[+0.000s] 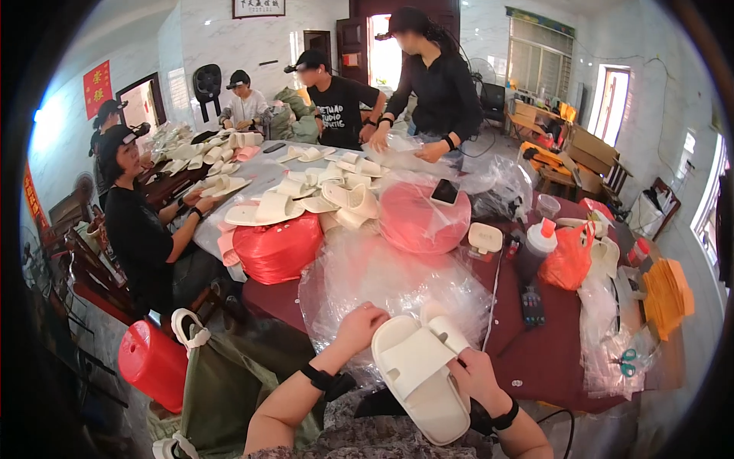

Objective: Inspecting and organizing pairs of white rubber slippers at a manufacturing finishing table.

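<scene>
A pair of cream slide slippers [419, 366] lies tilted in front of me, one partly behind the other. My right hand [478, 380] grips them at the right side, fingers around the strap area. My left hand [362, 327] is beside the upper end of the front slipper, its fingers curled closed; anything in them is hidden. Clear plastic bags [382, 279] spread over the dark red table [527, 359] just beyond both hands. Farther off, a heap of cream slippers [336, 183] covers the middle of the table, some resting on a red plastic bundle [279, 249].
A phone [443, 193] tops a plastic-covered red bundle. To the right are a dark bottle [537, 249], an orange bag [567, 260] and teal scissors [628, 362]. A green sack [245, 375] and red bucket-like stool [153, 366] stand at left. Several people work around the table.
</scene>
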Action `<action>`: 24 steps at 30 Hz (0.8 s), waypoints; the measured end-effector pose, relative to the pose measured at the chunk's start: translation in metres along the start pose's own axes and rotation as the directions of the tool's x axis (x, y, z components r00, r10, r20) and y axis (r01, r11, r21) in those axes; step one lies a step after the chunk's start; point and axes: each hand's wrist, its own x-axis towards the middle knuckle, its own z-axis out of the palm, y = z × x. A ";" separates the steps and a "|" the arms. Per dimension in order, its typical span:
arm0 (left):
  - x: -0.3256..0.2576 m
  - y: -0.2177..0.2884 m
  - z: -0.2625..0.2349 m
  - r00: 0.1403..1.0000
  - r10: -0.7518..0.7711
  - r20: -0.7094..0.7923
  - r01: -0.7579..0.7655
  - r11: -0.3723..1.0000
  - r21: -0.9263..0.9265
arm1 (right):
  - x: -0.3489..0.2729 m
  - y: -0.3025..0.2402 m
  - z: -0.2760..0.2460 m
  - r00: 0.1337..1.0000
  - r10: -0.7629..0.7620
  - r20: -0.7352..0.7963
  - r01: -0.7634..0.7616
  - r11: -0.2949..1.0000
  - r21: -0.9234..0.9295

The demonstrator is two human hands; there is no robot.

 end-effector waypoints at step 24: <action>0.007 0.021 -0.026 0.989 0.005 -0.146 -0.037 0.975 -0.218 | 0.003 -0.030 0.012 0.970 -0.165 0.176 0.193 0.969 -0.156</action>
